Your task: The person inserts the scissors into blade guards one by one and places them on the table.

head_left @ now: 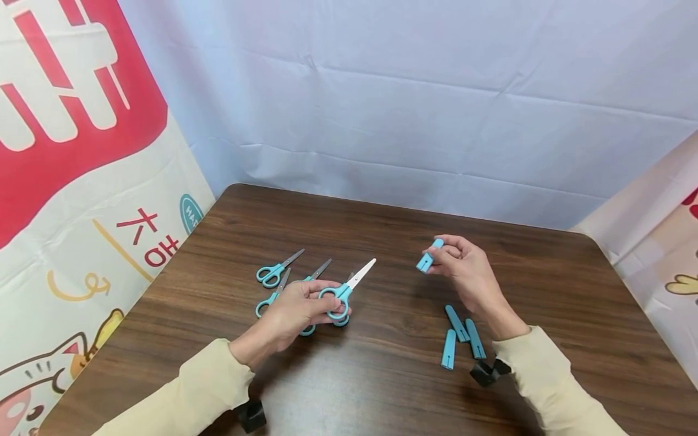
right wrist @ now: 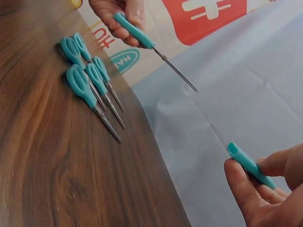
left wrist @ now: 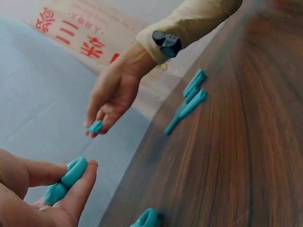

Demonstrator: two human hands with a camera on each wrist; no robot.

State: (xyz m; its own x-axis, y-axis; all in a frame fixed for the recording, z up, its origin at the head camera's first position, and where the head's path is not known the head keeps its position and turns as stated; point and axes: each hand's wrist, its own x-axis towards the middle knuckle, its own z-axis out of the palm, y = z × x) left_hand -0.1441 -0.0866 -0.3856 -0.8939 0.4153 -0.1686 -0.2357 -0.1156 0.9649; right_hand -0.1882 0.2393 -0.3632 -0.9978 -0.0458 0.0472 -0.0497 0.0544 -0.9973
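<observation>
My left hand (head_left: 297,312) pinches a pair of teal-handled scissors (head_left: 342,293) by the finger loops, its closed blades pointing up and to the right. Between the thumb and fingers of my right hand (head_left: 466,269) is a teal blade cover (head_left: 430,255); the right wrist view shows the open end of this cover (right wrist: 233,148) facing the scissors. Scissors and cover are held apart, above the table. Several more scissors (right wrist: 80,85) lie below and beside the left hand, partly hidden by it in the head view. Three loose covers (head_left: 448,349) lie on the table near the right forearm.
The dark wood table (head_left: 392,387) has its far edge against a pale cloth backdrop (head_left: 382,109). A printed cloth (head_left: 82,200) hangs along the left side, and another printed cloth (head_left: 673,254) hangs at the right. Black straps sit at both wrists.
</observation>
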